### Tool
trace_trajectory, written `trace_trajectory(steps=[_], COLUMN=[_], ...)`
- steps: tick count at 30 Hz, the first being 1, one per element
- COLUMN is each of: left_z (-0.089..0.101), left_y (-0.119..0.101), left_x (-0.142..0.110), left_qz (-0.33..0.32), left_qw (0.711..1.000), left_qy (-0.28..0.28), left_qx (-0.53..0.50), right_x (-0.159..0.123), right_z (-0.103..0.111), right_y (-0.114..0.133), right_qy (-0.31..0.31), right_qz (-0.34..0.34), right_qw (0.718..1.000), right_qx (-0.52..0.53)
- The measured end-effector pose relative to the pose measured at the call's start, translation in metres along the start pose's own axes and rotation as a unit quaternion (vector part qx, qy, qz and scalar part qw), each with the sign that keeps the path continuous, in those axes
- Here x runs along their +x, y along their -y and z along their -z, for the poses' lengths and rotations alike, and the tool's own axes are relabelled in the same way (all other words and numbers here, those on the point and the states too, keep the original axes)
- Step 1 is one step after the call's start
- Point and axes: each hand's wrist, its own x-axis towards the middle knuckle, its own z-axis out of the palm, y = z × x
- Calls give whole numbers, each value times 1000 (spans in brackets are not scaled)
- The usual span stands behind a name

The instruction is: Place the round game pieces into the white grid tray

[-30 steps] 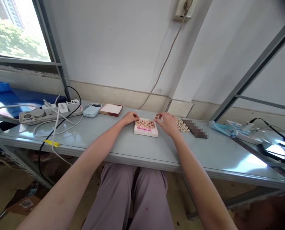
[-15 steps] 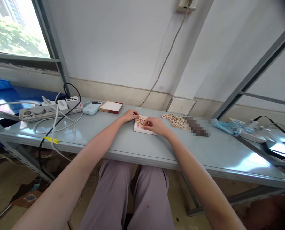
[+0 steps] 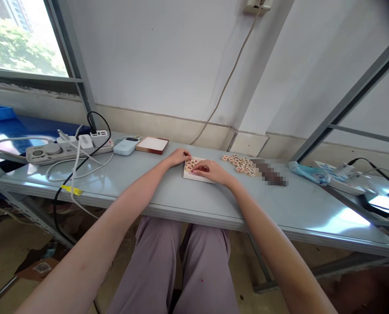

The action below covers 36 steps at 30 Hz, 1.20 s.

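A small pale wooden board (image 3: pixel 197 178) with pink-red markings lies on the grey metal table (image 3: pixel 122 183). Round wooden xiangqi pieces (image 3: pixel 191 165) with red characters stand on its left part. My right hand (image 3: pixel 210 170) lies over the board, fingers on or among the pieces, and hides its right half. Whether it holds a piece is hidden. My left hand (image 3: pixel 179 157) rests at the board's far left corner, next to the pieces, and holds nothing visible. A loose pile of similar pieces (image 3: pixel 238 165) lies to the right of the board.
Right of the pile lies a pixelated dark object (image 3: pixel 269 172), then a blue packet (image 3: pixel 304 172). To the left are a white power strip (image 3: pixel 68 152) with cables, a white device (image 3: pixel 125 147) and a red-edged square box (image 3: pixel 151 145). The wall backs the table.
My right hand has moved left from beside the pile onto the board, covering its right half. The pile is now fully visible. The view has tilted slightly.
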Motion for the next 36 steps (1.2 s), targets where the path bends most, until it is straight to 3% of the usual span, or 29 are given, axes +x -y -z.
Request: trace_trajectory(steps=[3,6,8,10,12,14,17,21,27,36], left_z=[0,0,0,0,0,1,1,1,1,0], left_y=[0,1,2,1,0,-2,-3,-4,-3,-3], left_x=[0,0,0,0,-1,-2,-3,-3,-3,-3], left_qz=[-5,0,9,13,10,8,10,12,11,9], left_qw=[1000,1000,1000,1000,1000,1000,1000,1000,1000,1000], left_qy=[6,11,10,9,9,10,11,10,14,18], left_qx=[-5,-10,-10,-7,-5,-8,-10,0,-4,-12], right_x=[3,2,-3,-11,-18,-21,-19,-14,-12,-8], right_z=[0,3,5,5,5,3,0,-3,-1,7], right_y=[-7,-29,-51,-74,-93,-104,-106,-97,-91,-81], right_qy=[-8,-92,-171,-212,-189,-128,-87,-110,-52,-100], right_qz=[-14,-74,-160,-258,-328,-365,-339,-267,-260,-211], right_qw=[1000,990,961,913,883,874,878,889,916,935], right_qx=[-18,-72,-148,-235,-278,-293,-326,-356,-301,-268])
